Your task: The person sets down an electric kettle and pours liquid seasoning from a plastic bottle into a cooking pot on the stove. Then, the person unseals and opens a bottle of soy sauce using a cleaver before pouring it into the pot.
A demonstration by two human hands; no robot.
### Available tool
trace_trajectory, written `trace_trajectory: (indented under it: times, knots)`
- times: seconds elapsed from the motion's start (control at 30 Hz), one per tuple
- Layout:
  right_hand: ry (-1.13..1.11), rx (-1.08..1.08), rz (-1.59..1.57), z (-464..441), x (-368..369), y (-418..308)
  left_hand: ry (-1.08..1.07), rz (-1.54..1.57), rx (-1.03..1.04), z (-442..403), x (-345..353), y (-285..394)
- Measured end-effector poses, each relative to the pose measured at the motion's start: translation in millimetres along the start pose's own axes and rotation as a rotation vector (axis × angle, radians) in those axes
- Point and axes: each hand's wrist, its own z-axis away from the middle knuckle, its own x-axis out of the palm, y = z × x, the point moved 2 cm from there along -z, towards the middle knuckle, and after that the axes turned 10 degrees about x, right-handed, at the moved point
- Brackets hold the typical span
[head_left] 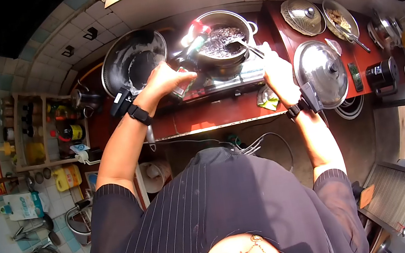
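My left hand (166, 79) is closed beside the wok, around what looks like a clear bottle. A red-topped part (202, 28) shows above it, near the pot's left rim; glare blurs their link. My right hand (280, 74) is closed on the handle of a dark utensil (253, 49), whose far end dips into the pot. Dark liquid or food fills the light metal pot (251, 27), which stands on a stove (244, 75). Left of it sits a large dark wok (114, 69) with whitish residue inside.
A large domed lid (317, 76) lies right of my right hand. Farther right are a smaller lid (304, 15), a food bowl (338, 15) with a spoon, and a phone (355, 76). A cloth (267, 99) hangs at the front edge; a bottle rack (46, 127) stands left.
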Motion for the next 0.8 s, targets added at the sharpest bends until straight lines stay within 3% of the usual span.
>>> trace_trajectory:
  times: [0.23,0.33,0.43,0.53,0.8]
  knots:
    - [-0.121,0.222,-0.066,10.3,4.9,4.2,0.062,-0.168,0.014,4.7,-7.1,9.8]
    - [-0.147,0.422,-0.225,5.9,-3.9,-1.7,0.061,-0.165,0.015,9.9,-8.6,14.9]
    - [-0.059,0.454,-0.438,7.9,1.3,5.6,0.041,-0.158,-0.016,12.7,-10.2,19.3]
    - [-0.161,0.581,-0.521,4.8,-1.7,11.6,0.050,-0.151,-0.013,15.2,-10.0,18.1]
    - [-0.016,0.402,-0.454,6.8,-3.6,30.0,0.046,-0.127,-0.020,21.9,-11.2,23.0]
